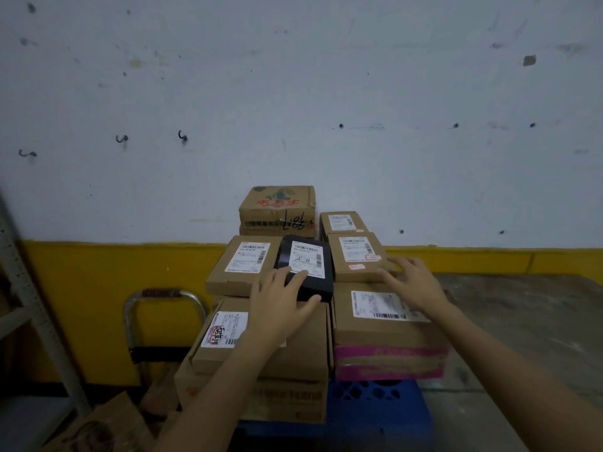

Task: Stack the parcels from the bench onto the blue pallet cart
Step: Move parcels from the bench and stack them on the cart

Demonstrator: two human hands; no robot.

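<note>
Far left there's a grey metal shelf upright (19, 288), then the cart's chrome handle (164, 296) sticking up in front of the yellow stripe on the wall (98, 288). Next comes the pile of parcels sitting on the blue pallet cart (375, 406): a flat brown box (243, 265) with a white label up on the left, and under it a wider brown parcel (261, 350) with a red stamp on its label. The left hand (277, 305) is lying on top of that wide one, fingers spread and relaxed, with the fingertips touching the near edge of the black parcel (308, 272), thumb along its front corner. It's resting against it, not really clamped on. The black parcel sits slightly skewed in the middle of the top layer, between the flat brown box and a small brown box (355, 257) with pink stickers. Behind those is an old printed carton (277, 208) with 186 scrawled on it. The right hand (414, 282) is open too, fingers loosely splayed, touching the near right corner of that small box, hovering above a pink-banded carton (388, 340). Off to the right is the worn bench (522, 321).
</note>
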